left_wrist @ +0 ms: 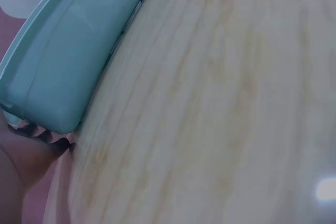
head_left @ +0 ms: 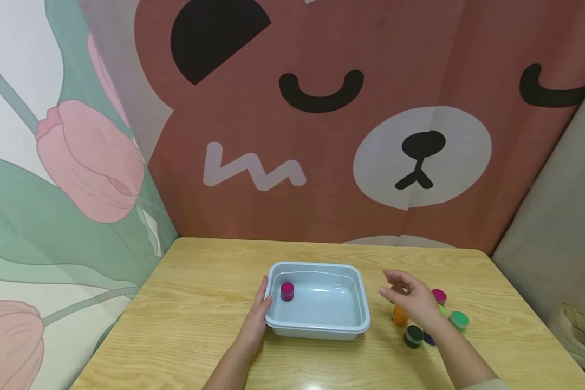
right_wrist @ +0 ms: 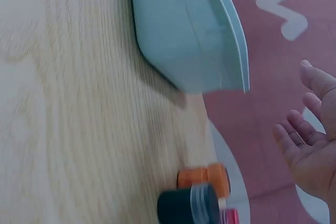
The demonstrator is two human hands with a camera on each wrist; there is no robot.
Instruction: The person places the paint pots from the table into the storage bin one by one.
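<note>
A pale blue plastic basin stands on the table, with one small magenta paint pot inside near its left wall. My left hand grips the basin's left side, thumb at the rim and fingers along the outer wall. To the right of the basin, my right hand hovers above a cluster of small pots, fingers spread and holding nothing. Around it lie an orange pot, a dark pot, a green pot and another magenta pot. Lime and blue pots are partly hidden by the hand and arm.
The wooden table reaches back to a curtain printed with a bear's face. Tulip-patterned fabric hangs at the left. A pale container is at the far right, beyond the table's edge.
</note>
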